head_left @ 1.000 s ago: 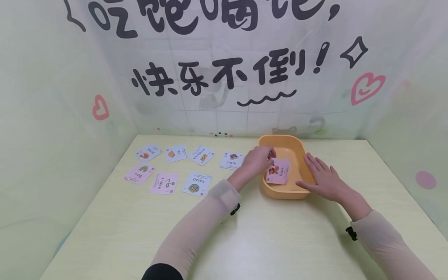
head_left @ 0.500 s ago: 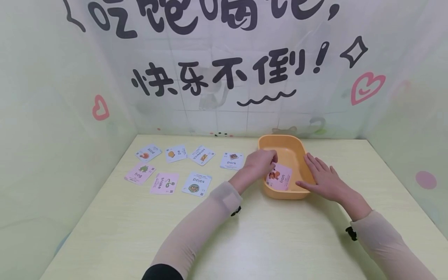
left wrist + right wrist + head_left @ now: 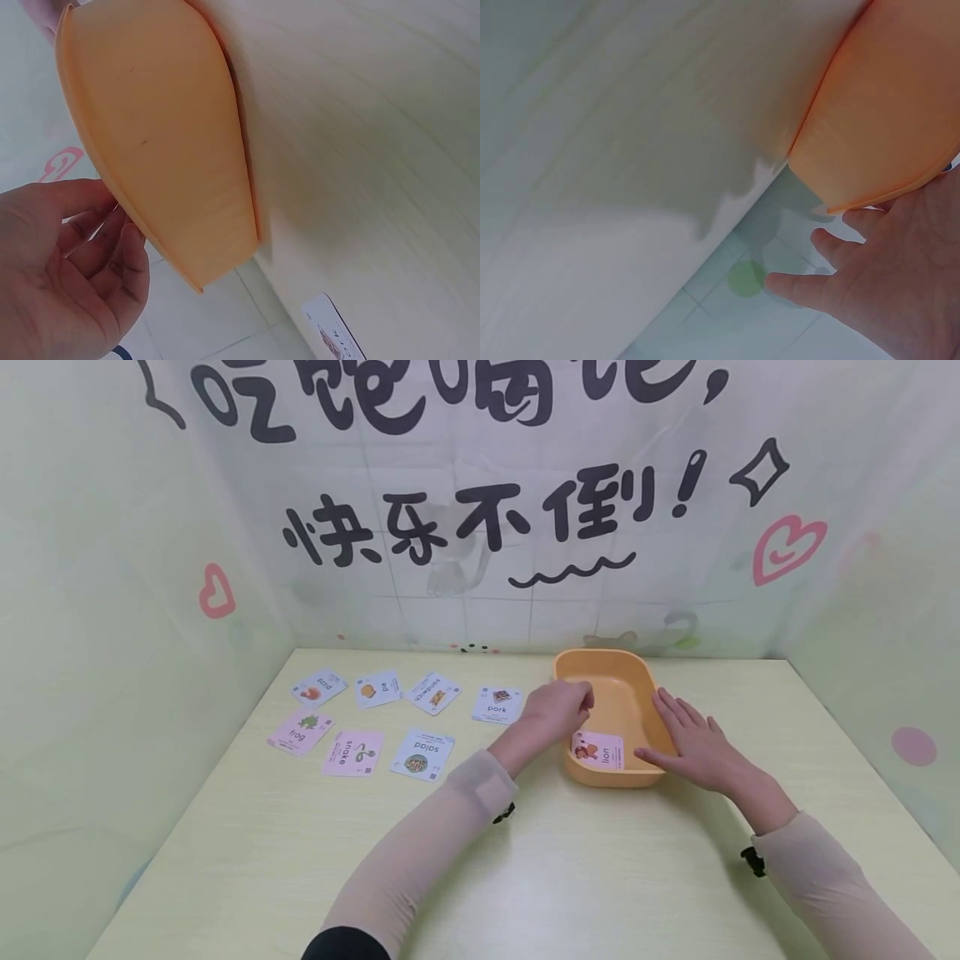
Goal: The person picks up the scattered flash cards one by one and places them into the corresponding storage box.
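Observation:
An orange plastic box stands on the table, and a pink lion card lies inside it at the near end. Over its left rim is my left hand, with fingers curled and no card visible in them. In the left wrist view, this left hand is beside the box wall, some fingertips hidden behind the rim. My right hand rests against the box's right rim, fingers straight and spread. The right wrist view shows that right hand at the rim from outside.
Left of the box lie several picture cards: pizza, pie, sandwich, pork, frog, snake and salad. A printed curtain hangs behind the table.
The lion card has left my left hand's fingers and dropped down into the near end of the box, turning as it fell. My right hand has stayed at the rim.

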Action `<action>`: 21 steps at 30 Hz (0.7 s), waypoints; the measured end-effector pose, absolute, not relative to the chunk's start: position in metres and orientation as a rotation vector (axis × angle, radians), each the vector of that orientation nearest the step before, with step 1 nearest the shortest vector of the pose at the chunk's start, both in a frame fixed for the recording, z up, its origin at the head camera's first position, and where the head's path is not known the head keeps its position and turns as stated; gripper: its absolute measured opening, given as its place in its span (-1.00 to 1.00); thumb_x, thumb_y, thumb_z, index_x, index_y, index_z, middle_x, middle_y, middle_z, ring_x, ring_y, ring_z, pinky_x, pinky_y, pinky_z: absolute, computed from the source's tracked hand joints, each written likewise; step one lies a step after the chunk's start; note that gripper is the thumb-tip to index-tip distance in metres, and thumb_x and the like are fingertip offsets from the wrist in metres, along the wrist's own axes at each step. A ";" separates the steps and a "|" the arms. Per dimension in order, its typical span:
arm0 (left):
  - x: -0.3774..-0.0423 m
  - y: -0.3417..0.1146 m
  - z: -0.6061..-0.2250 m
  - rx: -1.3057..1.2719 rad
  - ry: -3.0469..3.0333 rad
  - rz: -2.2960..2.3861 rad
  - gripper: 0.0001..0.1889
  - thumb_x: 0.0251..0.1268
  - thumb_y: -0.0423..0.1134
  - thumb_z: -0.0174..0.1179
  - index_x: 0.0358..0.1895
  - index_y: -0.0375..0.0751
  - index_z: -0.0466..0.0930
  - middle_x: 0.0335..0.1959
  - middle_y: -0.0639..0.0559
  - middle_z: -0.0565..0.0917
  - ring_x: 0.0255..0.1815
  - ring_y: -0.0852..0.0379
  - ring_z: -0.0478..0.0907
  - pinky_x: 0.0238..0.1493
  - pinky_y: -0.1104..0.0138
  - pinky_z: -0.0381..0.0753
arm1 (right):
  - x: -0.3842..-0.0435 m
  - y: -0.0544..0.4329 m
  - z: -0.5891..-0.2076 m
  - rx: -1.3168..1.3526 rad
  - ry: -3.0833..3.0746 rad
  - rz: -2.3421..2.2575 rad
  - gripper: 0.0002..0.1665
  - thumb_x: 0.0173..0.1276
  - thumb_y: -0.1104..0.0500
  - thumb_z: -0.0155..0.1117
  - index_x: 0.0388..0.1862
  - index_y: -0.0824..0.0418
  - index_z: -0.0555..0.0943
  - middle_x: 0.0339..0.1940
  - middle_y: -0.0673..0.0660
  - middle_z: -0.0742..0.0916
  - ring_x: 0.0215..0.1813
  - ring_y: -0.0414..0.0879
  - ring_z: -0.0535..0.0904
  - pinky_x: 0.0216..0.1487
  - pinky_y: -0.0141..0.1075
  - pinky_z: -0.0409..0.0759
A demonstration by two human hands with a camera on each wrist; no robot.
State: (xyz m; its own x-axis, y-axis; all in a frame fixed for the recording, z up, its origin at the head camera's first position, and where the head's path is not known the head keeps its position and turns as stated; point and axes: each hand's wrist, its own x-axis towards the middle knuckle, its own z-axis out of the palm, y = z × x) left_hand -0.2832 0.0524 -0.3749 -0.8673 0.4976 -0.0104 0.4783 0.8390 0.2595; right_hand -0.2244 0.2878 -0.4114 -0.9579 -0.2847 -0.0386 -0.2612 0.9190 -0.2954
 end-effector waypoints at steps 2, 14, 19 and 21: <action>-0.282 0.052 -0.374 0.786 2.941 0.398 -0.91 0.43 -0.17 0.20 -0.09 0.01 0.60 -0.23 0.17 0.69 -0.28 0.24 0.56 -0.32 0.49 0.53 | -0.224 0.288 -0.411 -0.426 2.998 -0.447 0.22 0.35 -0.41 0.13 0.63 0.30 -0.13 0.66 0.33 0.02 0.57 0.45 -0.03 0.41 0.54 -0.04; -0.279 0.045 -0.365 0.836 2.955 0.481 -0.86 0.41 -0.16 0.22 -0.05 0.00 0.61 -0.17 0.16 0.70 -0.24 0.24 0.58 -0.29 0.49 0.55 | -0.224 0.288 -0.412 -0.416 2.996 -0.455 0.22 0.35 -0.41 0.12 0.63 0.30 -0.13 0.66 0.34 0.02 0.58 0.45 -0.04 0.42 0.54 -0.05; -0.278 0.036 -0.359 0.819 2.956 0.512 -0.85 0.41 -0.16 0.22 -0.03 -0.01 0.62 -0.13 0.15 0.71 -0.19 0.22 0.61 -0.24 0.47 0.57 | -0.225 0.288 -0.412 -0.412 2.993 -0.460 0.23 0.34 -0.41 0.12 0.63 0.28 -0.14 0.66 0.33 0.01 0.58 0.44 -0.05 0.42 0.53 -0.06; -0.278 0.031 -0.356 0.806 2.956 0.521 -0.85 0.41 -0.16 0.22 -0.02 -0.01 0.63 -0.13 0.15 0.71 -0.19 0.22 0.62 -0.24 0.46 0.58 | -0.224 0.288 -0.412 -0.412 2.991 -0.465 0.23 0.34 -0.41 0.12 0.64 0.28 -0.15 0.66 0.33 0.01 0.58 0.44 -0.06 0.42 0.54 -0.07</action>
State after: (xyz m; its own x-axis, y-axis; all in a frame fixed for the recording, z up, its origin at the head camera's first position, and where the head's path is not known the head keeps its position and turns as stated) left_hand -0.2779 0.0313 -0.3564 -0.8651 0.4986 0.0550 0.4873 0.8095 0.3274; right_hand -0.2245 0.2883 -0.4123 -0.9600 -0.2765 -0.0441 -0.2501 0.9175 -0.3094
